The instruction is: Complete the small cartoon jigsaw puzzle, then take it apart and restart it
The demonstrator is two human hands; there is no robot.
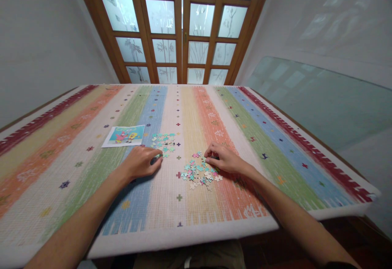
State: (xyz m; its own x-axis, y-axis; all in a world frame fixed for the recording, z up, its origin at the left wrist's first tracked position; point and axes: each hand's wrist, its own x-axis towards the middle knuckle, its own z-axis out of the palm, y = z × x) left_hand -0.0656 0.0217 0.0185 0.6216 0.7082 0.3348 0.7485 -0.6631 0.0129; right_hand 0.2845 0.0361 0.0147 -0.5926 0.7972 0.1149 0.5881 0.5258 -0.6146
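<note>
My left hand rests on the table with thumb and forefinger pinched together at a teal puzzle piece. Just beyond those fingertips lies a loosely ordered patch of teal puzzle pieces, some fitted together. My right hand is at the upper right of a loose heap of puzzle pieces in teal, pink and white. Its fingers are curled in toward the thumb, and whatever is between them is too small to make out. A cartoon picture sheet lies flat beyond my left hand.
A striped cloth with small printed figures covers the table. Its front edge runs close to my body. Wooden doors with frosted panes stand at the far end. A pale glass-like panel is along the right wall.
</note>
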